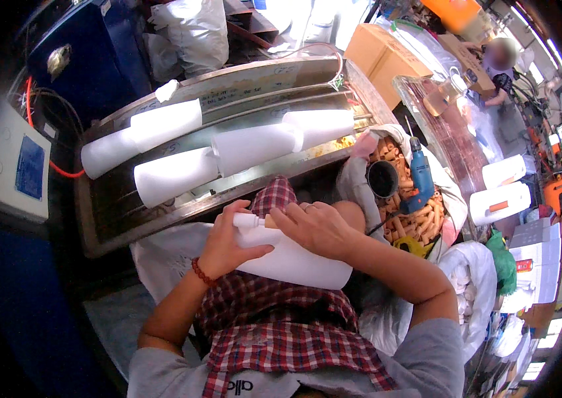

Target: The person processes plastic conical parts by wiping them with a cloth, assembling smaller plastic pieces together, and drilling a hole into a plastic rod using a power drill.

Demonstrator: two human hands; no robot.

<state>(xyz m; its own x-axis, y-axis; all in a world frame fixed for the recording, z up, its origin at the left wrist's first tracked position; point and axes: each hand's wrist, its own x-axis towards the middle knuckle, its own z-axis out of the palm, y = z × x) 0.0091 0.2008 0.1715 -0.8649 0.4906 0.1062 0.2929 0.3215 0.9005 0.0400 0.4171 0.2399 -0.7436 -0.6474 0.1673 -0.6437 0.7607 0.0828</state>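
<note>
Over my lap, my left hand (228,242) grips a small white cylindrical piece (246,220) between its fingers, its thumb spread out below. My right hand (317,229) pinches a short tan tube (269,222), whose end meets the white piece; whether it sits inside cannot be seen. Beneath both hands a large white tapered cylinder (301,262) lies across my checked apron (281,312). Several similar white cylinders (174,176) lie end to end in two rows on rods in the long metal trough (191,219) in front of me.
To the right, a sack (457,199) holds many tan tubes (420,232), a blue power drill (419,176) and a dark cup (382,179). A white bag (470,265) of small white pieces stands nearer. A grey control box (12,159) is at left. Another person (496,73) is far right.
</note>
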